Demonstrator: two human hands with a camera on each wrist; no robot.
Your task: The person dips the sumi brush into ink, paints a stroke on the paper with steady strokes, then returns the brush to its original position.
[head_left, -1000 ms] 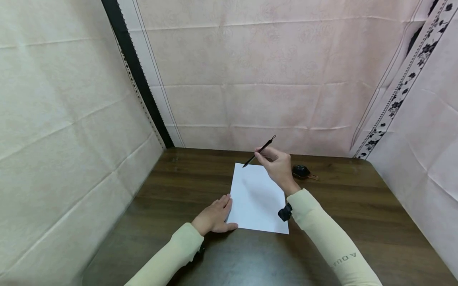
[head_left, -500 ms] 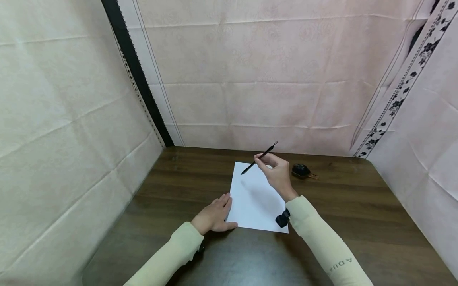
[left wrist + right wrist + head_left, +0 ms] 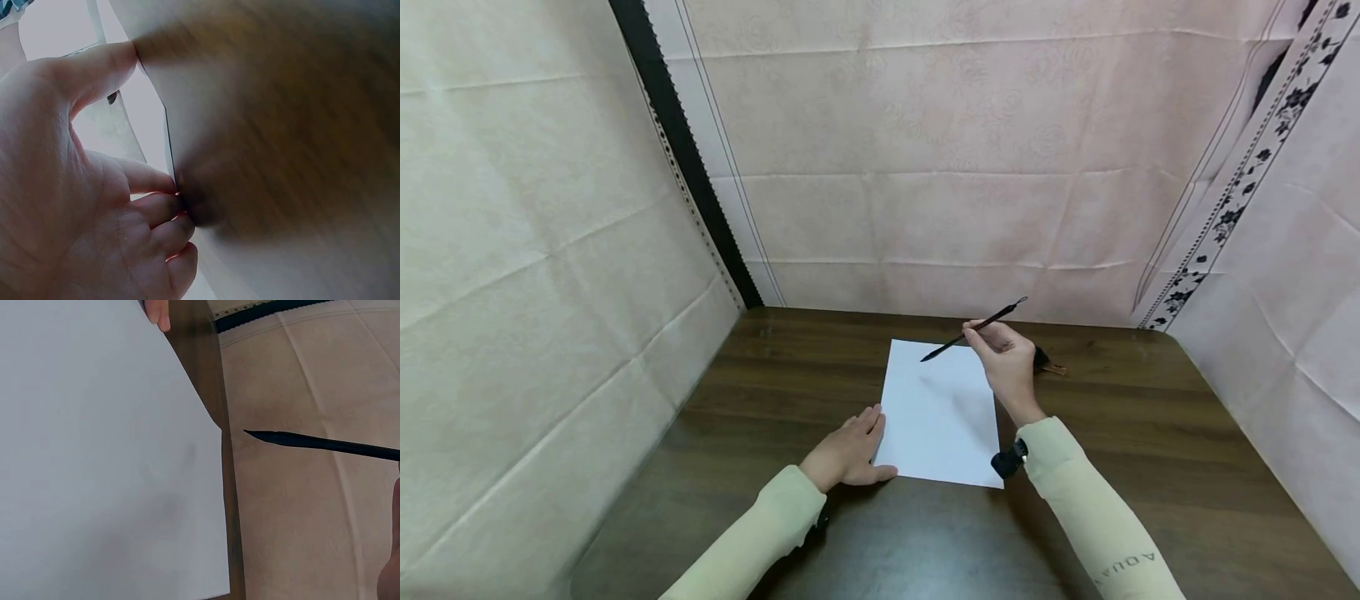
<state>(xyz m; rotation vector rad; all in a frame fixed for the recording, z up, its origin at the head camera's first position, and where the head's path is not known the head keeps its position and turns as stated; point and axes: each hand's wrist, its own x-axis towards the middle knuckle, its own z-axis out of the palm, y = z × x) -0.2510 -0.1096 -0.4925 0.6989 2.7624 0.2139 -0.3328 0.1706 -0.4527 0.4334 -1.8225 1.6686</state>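
Note:
A black calligraphy brush [image 3: 992, 319] with a small hanging loop is pinched between the fingertips of my right hand [image 3: 1011, 371]. It slants, its pointed tip over the upper part of a white sheet of paper [image 3: 936, 425]; in the right wrist view the brush [image 3: 325, 444] looks raised off the sheet. No marks are visible on the paper, only shadows. My left hand [image 3: 847, 452] lies at the sheet's lower left edge, fingers extended and thumb at the bottom corner. The left wrist view shows the left hand's palm side [image 3: 69, 181] at that edge.
Behind my right hand sits a small black rounded object [image 3: 1041, 359] with a brown end, mostly covered by the hand. The dark wooden table [image 3: 760, 408] meets pale cloth walls [image 3: 925, 217] at the back and sides.
My right hand first came slightly nearer to me, then shifted right with the brush, now hiding most of the black object. The left hand and the paper have stayed put.

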